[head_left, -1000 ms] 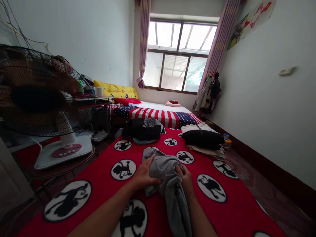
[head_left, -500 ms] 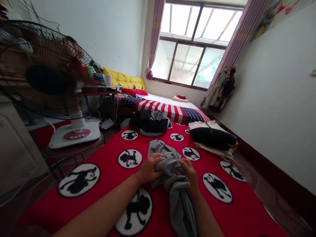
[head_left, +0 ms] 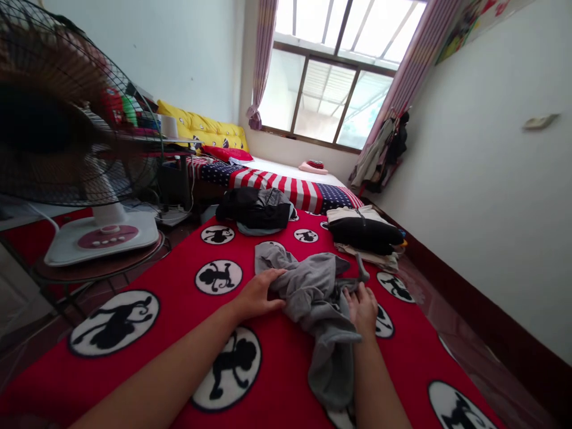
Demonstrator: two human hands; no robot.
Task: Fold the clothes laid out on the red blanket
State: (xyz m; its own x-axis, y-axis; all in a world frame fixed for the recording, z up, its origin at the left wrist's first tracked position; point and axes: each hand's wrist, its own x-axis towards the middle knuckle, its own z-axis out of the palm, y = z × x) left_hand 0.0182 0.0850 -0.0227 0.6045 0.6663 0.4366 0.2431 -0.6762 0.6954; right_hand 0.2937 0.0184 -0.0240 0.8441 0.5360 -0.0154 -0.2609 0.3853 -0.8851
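Note:
A crumpled grey garment (head_left: 308, 286) lies twisted on a red bedspread (head_left: 179, 322) printed with monkey figures in white circles. My left hand (head_left: 257, 296) rests at its left edge, thumb and fingers apart, the fingertips touching the cloth. On the other side, my right hand (head_left: 364, 308) has its fingers closed on the garment's right part, where a narrow end of fabric sticks up. One length of the grey cloth trails toward me beside my right forearm. Folds hide the garment's exact kind.
Dark clothes (head_left: 254, 210) are heaped at the far left of the bedspread. A stack of folded clothes (head_left: 366, 232) sits at the far right. An electric fan (head_left: 107, 229) stands on a stool at left. Beyond is another bed (head_left: 277, 185).
My right hand has moved right, pulling part of the grey garment outward and spreading it wider. My left hand has loosened its hold and shifted left. The view has turned slightly right.

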